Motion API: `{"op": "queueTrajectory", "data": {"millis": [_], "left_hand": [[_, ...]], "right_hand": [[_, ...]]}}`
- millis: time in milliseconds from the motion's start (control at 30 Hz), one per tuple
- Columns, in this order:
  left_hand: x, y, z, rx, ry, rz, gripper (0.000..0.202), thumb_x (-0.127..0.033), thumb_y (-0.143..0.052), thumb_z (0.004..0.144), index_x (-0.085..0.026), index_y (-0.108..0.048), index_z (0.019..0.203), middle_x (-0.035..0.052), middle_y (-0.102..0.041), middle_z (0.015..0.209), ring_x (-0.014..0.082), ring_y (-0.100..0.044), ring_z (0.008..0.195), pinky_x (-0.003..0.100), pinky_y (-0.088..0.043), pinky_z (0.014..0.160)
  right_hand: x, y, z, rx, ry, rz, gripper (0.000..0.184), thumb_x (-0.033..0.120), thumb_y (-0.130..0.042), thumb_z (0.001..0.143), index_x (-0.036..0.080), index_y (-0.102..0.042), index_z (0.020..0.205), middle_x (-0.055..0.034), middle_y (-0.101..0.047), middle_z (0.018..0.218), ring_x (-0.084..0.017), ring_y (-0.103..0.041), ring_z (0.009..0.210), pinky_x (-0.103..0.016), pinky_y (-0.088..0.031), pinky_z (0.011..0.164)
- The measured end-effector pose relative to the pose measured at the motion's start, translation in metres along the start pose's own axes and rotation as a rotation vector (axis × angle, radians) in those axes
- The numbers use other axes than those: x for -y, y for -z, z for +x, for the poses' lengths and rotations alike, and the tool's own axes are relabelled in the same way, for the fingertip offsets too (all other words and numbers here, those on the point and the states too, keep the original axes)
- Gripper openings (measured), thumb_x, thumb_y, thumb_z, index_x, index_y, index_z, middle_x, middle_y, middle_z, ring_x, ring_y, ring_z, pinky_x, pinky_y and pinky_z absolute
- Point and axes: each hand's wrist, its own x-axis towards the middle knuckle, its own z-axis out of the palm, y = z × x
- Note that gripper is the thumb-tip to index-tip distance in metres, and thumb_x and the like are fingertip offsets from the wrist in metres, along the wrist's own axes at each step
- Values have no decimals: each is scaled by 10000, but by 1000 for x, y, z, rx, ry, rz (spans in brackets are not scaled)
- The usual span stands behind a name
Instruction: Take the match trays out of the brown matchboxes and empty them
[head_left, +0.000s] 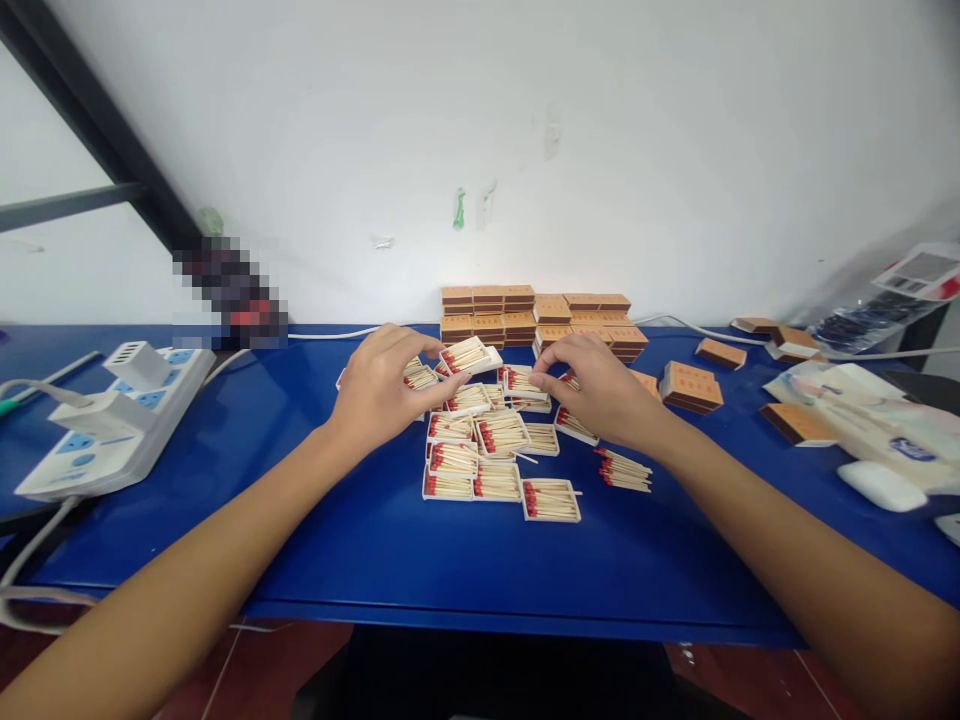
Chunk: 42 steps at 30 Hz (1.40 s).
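My left hand (386,385) is closed in a pinch on an open white tray of red-tipped matches (466,356), lifted a little above several other filled match trays (487,455) spread over the blue table (375,540). My right hand (596,390) curls over the right side of that cluster, thumb and fingers pinched together near a tray (525,385); what it grips is hidden. A small loose bundle of matches (624,470) lies just below my right wrist.
Stacked orange matchbox sleeves (536,320) stand against the wall, with loose sleeves (691,385) to the right. A white power strip with plugs (120,415) sits far left. Tissue packets (862,410) and a white oval object (881,485) lie far right.
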Motion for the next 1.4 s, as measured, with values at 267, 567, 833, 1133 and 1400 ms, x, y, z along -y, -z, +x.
{"op": "queueTrajectory", "data": {"millis": [267,567,833,1133,1400], "left_hand": [[0,0,0,-7,-16,1,228,-418,-825,924,-229,-720,996,35,-781,925,225,-674,852,391,-540,796],[1,-1,0,-3,-7,10,235,-433,-817,928,-229,-719,992,38,-777,921,228,-671,853,389,-533,787],[1,-1,-1,-11,-19,8,242,-426,-817,933,-213,-722,999,44,-784,937,220,-677,858,375,-532,801],[7,3,2,30,23,53,279,-478,-793,942,-211,-734,995,55,-787,944,237,-677,874,387,-526,822],[33,15,6,202,179,134,299,-488,-749,952,-197,-761,1020,89,-786,995,285,-680,952,421,-520,868]], "right_hand": [[6,-5,-3,47,203,-5,484,242,-337,1093,281,-646,1465,-153,-637,1374,-347,-515,1310,-592,-430,1121],[0,-6,-3,43,231,-74,452,212,-339,1085,273,-696,1356,-173,-587,1403,-360,-475,1378,-625,-429,1146],[7,0,-1,52,232,-27,366,365,-405,1104,259,-702,1290,-159,-661,1301,-370,-542,1285,-608,-444,1109],[3,1,-1,109,223,-66,375,437,-597,1032,254,-667,1352,-147,-662,1321,-368,-537,1313,-614,-460,1123],[-4,-2,-3,101,172,-68,337,465,-647,995,231,-699,1232,-166,-622,1366,-366,-532,1351,-607,-477,1133]]}}
